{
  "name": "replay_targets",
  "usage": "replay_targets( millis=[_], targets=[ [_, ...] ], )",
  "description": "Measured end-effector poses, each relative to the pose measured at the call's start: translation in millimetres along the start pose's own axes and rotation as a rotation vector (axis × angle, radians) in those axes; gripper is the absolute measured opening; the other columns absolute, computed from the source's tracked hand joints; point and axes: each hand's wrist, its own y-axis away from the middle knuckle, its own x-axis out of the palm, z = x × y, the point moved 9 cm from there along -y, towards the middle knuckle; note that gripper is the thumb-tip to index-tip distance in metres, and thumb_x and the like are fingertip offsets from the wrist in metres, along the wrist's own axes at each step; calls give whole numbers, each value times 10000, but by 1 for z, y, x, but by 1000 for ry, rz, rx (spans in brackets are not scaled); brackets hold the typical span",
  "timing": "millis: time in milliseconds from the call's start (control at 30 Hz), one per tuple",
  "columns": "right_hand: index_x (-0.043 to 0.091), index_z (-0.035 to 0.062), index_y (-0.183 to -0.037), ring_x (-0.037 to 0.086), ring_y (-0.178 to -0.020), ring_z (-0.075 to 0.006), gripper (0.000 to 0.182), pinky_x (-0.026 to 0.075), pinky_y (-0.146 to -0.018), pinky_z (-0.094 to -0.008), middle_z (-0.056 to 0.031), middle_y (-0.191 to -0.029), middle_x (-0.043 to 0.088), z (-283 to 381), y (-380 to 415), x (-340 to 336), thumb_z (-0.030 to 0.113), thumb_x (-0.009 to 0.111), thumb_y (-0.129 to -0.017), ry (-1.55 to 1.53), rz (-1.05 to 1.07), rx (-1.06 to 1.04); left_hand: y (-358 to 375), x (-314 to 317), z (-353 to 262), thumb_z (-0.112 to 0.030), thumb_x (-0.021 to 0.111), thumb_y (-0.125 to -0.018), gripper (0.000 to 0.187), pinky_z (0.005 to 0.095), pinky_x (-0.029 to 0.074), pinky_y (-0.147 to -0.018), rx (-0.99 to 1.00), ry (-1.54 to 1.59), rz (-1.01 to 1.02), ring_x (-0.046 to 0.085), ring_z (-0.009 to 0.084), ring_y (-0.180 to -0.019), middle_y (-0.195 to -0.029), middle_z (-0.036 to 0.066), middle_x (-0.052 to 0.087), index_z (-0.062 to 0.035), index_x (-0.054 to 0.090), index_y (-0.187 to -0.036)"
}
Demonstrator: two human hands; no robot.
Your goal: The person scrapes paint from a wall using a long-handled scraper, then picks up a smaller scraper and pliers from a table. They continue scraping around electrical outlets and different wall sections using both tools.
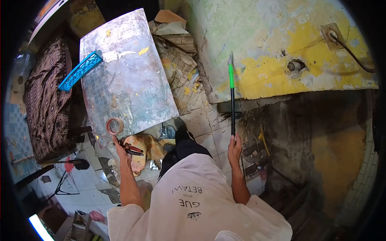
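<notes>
My right hand [234,149] is closed round the lower end of a long black pole [233,110]. The pole stretches up in front of the wall, with a bright green section and a pointed grey tip at its far end. My left hand [121,149] is at the near edge of a worn, paint-stained board [132,88]. Its fingertips are right at the lower rim of a tape roll [114,126]. Pliers with red and black handles [133,150] show just beside that hand. Whether its fingers grip the pliers or the tape, I cannot tell.
A blue plastic lattice piece [81,70] lies across the board's left edge. Brown patterned cloth [50,96] covers something farther left. To the right is a peeling yellow-green wall [261,76] with a socket and plug [332,36]. Broken tiles and debris [183,76] litter the floor.
</notes>
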Motion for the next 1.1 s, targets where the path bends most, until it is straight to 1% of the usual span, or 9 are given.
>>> replay_targets(
  millis=[100,167,367,533,600,633,767,900,1100],
  targets=[
    [566,-1,-1525,542,-734,-129,576,469,-667,-322,-55,-979,631,9,-62,40,431,556,-1144,47,-72,-168,2,3,-3,-736,701,-950,706,334,504,-571,26,-9,-43,498,165,-549,-754,51,586,-36,612,-989],
    [507,9,-1581,644,-1285,-380,631,489,-1065,-436,-248,-1436,656,60,-88,64,473,489,-1154,23,71,-82,-2,-5,2,-687,646,-1016,648,335,500,-579,19,-15,-23,492,158,-562,-850,61,614,-48,621,-1121],
    [535,-17,-1550,645,-1154,-317,577,494,-1003,-435,-225,-1298,687,3,-14,20,404,531,-1155,-4,80,235,-1,-7,4,-619,643,-1050,579,342,510,-603,27,31,-43,475,155,-577,-997,67,585,-115,558,-1322],
    [544,-19,-1544,676,-959,-222,549,537,-855,-360,-155,-1235,704,-18,-42,17,366,550,-1152,160,47,-91,-10,-19,12,-592,647,-1060,546,357,503,-622,14,65,-84,443,150,-584,-909,28,504,-114,557,-1308],
    [557,-18,-1531,565,-1419,-316,521,413,-1174,-401,-245,-1491,625,22,-97,66,337,546,-1151,-131,162,241,-8,-16,9,-602,642,-1058,554,349,506,-623,27,38,-73,448,148,-586,-936,41,542,-109,552,-1294],
    [599,33,-1482,453,-645,-72,478,379,-546,-270,26,-827,521,27,-154,91,371,575,-1145,-14,88,-176,-6,-13,6,-612,638,-1056,563,341,509,-624,45,24,-59,453,145,-588,-963,53,579,-104,547,-1281],
    [598,12,-1482,676,-844,-235,526,545,-773,-411,-129,-1054,740,97,-210,130,389,596,-1116,-16,144,-30,-2,-3,0,-629,656,-1037,600,329,503,-598,46,4,-54,457,139,-575,-1010,69,634,-108,545,-1313],
    [572,50,-1504,502,-540,-94,532,393,-480,-292,11,-726,515,108,-139,76,422,591,-1123,-243,169,50,3,1,-1,-618,664,-1037,579,325,503,-583,48,33,-58,469,143,-559,-975,66,608,-111,551,-1291],
    [572,22,-1289,509,-487,-99,403,395,-395,-286,-29,-758,564,39,-33,42,392,588,-1129,-288,176,201,-7,-10,6,-603,654,-1051,538,319,502,-560,24,54,-55,467,137,-558,-928,44,575,-113,567,-1257]
  ],
)
